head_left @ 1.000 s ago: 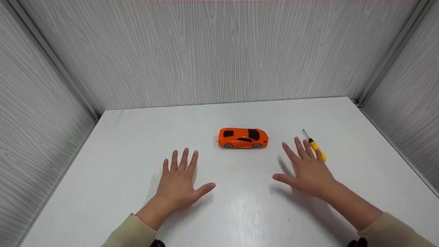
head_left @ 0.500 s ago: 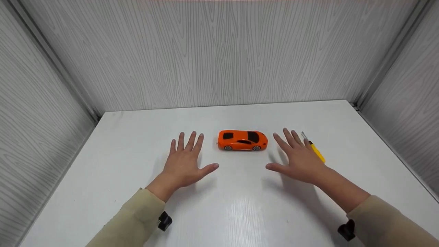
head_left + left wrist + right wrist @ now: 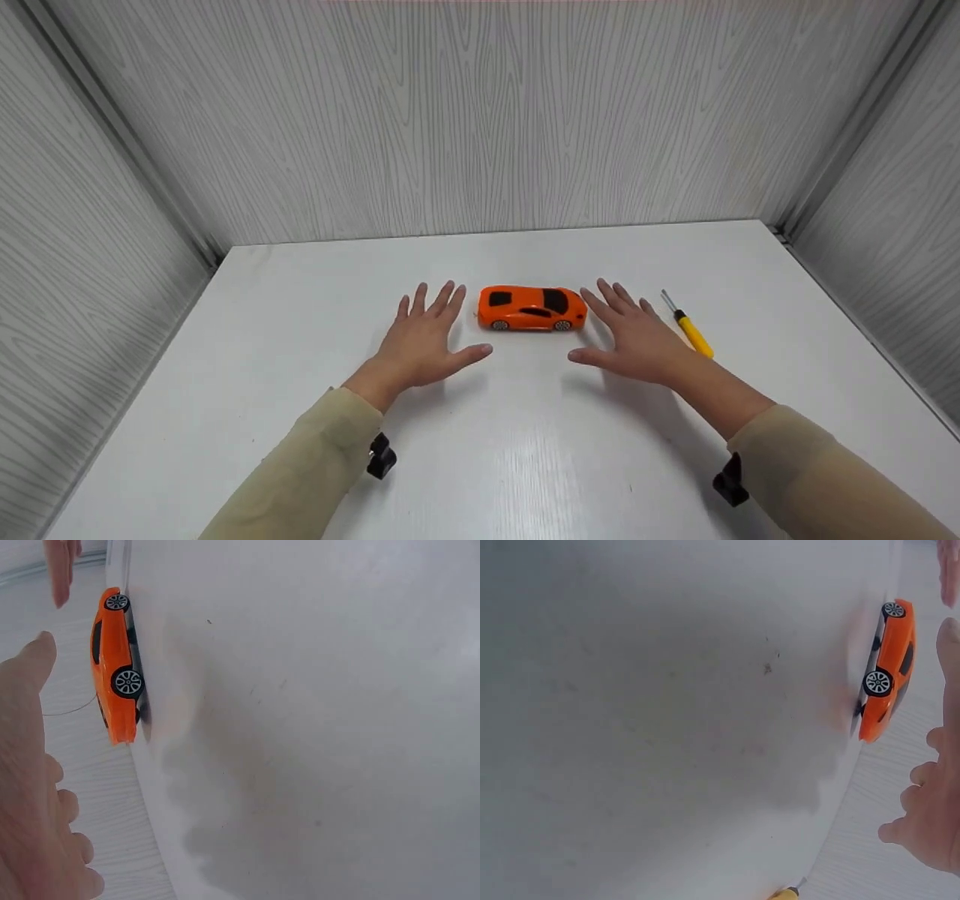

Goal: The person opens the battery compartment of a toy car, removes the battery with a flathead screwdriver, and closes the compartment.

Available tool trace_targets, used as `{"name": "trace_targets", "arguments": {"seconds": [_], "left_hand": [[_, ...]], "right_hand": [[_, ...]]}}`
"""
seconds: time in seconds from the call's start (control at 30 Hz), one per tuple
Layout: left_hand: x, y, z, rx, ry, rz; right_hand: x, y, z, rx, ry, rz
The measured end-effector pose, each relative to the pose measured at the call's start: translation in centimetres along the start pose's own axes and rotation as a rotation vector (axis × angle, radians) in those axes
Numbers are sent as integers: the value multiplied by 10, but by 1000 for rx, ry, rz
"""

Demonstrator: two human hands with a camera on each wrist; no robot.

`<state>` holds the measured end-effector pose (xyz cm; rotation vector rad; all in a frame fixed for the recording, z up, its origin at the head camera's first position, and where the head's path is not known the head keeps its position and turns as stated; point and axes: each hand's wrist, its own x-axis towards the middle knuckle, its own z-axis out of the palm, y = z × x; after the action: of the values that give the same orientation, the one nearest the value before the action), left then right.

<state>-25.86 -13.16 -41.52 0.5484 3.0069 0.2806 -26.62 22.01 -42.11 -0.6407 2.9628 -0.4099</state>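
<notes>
An orange toy car (image 3: 529, 309) with black windows stands on the white table (image 3: 525, 427), its side towards me. To its left, my left hand (image 3: 420, 345) hovers over the table with fingers spread and thumb pointing inward, holding nothing. My right hand (image 3: 634, 341) is likewise spread at the car's right end; its index fingertip overlaps the car's nose in the head view, and I cannot tell whether they touch. The left wrist view has the car (image 3: 115, 664) beyond the thumb, with a thin wire at its rear. Just right of my right hand lies a screwdriver (image 3: 688, 324) with a yellow handle.
A pale wood-grain panel (image 3: 480, 120) rises behind the table. Side panels stand at the left (image 3: 75, 247) and right (image 3: 885, 195). A black clip-like piece (image 3: 381, 456) sits at the left sleeve, and another black piece (image 3: 730, 480) at the right sleeve.
Both hands have moved forward and inward, closing in on the toy car from either side. The screwdriver, partly covered by the right hand before, now shows whole. The car stays in place.
</notes>
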Motion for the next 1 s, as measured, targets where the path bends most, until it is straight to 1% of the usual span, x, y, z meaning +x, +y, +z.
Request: {"name": "trace_targets", "arguments": {"seconds": [0.17, 0.33, 0.47, 0.67, 0.8, 1.0], "left_hand": [[8, -1, 6, -20, -16, 9], [14, 1, 11, -44, -38, 21], [18, 6, 13, -56, -53, 33], [25, 11, 17, -50, -49, 46], [26, 14, 18, -39, -60, 50], [25, 16, 20, -32, -85, 73]], "right_hand": [[9, 2, 5, 33, -14, -6], [11, 2, 9, 41, -34, -20], [12, 3, 11, 34, -39, -34], [13, 4, 12, 6, -61, -53], [14, 3, 12, -6, -92, -46], [14, 4, 17, 18, -123, -27]]}}
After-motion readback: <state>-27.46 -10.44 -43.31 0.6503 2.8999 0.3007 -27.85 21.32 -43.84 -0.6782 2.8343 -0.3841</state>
